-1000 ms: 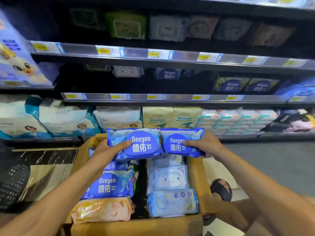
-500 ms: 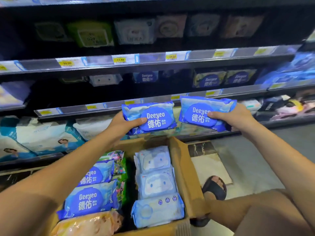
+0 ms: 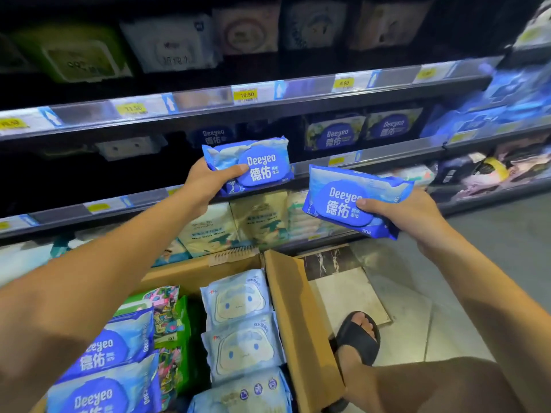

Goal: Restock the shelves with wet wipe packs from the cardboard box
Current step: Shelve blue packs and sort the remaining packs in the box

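**One head-worn view, facing forward and down**

A single wide-angle camera on the person's head faces the shelves from close by and tilts down, so the cardboard box lies right beneath it at the lower edge. The left hand and right hand sit mid-frame. The view is near enough that the print reads on the left wet wipe pack and the right wet wipe pack.

Shop aisle: stocked shelves, yellow price tags along edges.
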